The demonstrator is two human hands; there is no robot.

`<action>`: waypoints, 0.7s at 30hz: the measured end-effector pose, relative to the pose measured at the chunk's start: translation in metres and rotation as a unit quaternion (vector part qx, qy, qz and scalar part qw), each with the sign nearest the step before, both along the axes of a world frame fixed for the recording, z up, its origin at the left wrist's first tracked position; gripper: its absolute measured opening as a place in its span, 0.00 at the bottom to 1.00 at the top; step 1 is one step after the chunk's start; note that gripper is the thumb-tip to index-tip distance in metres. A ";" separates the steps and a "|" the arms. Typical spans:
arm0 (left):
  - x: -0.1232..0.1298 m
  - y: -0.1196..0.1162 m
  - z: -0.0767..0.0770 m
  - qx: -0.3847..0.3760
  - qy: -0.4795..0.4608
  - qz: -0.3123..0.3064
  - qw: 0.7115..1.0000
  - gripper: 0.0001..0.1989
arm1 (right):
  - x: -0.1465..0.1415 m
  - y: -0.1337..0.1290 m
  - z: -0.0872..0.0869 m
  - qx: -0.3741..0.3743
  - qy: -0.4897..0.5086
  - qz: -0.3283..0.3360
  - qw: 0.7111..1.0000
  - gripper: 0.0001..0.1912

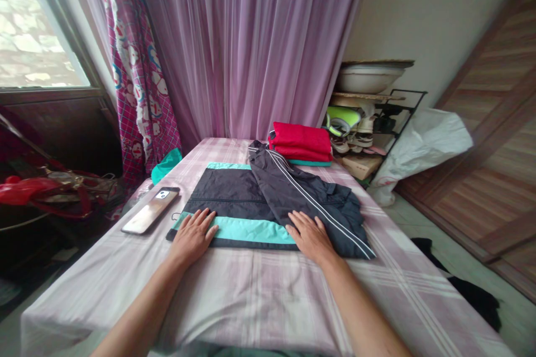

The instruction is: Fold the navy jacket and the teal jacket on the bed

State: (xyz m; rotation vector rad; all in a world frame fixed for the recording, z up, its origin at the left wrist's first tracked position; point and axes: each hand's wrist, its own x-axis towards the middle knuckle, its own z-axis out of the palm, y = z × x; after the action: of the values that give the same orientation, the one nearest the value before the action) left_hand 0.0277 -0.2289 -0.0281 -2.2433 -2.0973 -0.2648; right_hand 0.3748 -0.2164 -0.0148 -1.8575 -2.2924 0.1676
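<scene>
A dark jacket (228, 187) with turquoise bands lies partly folded on the checked tablecloth (251, 301). One dark sleeve with white stripes is laid across its right part, its white-striped edge running down to the lower right corner. My left hand (195, 234) rests flat on the jacket's lower left corner, fingers spread over the turquoise band. On the lower right part, beside the end of that band, my right hand (310, 234) lies with its fingers apart. Neither hand grips the fabric.
A phone (151, 211) lies left of the jacket. Behind it on the right is a stack of folded red clothes (300, 142). Purple curtains (251, 44) hang behind the table. Right of the table stand a shoe rack (364, 99) and a white bag (422, 145).
</scene>
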 end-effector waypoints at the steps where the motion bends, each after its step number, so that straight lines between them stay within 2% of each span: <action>1: 0.000 0.000 0.000 0.001 0.001 -0.001 1.000 0.27 | 0.002 0.000 0.001 -0.019 -0.004 -0.011 1.000 0.27; 3: -0.001 0.000 0.000 0.006 0.000 -0.003 1.000 0.27 | 0.012 0.002 0.001 -0.032 -0.016 -0.035 0.999 0.27; 8: -0.001 -0.001 -0.001 0.015 -0.001 -0.004 1.000 0.27 | 0.045 0.007 -0.005 -0.011 -0.054 -0.131 0.990 0.27; 11: 0.000 -0.001 -0.001 0.013 -0.002 -0.001 1.000 0.26 | 0.055 0.009 -0.011 -0.004 -0.067 -0.129 0.989 0.27; 21: -0.003 0.002 -0.009 0.029 -0.020 -0.005 0.999 0.26 | 0.060 0.011 -0.024 0.035 -0.045 -0.110 0.992 0.27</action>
State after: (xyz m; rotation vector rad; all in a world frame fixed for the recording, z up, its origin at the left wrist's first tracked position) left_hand 0.0246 -0.2271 -0.0367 -2.2347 -2.0684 -0.3687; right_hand 0.4351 -0.2057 -0.0386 -2.1028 -2.0981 -0.0286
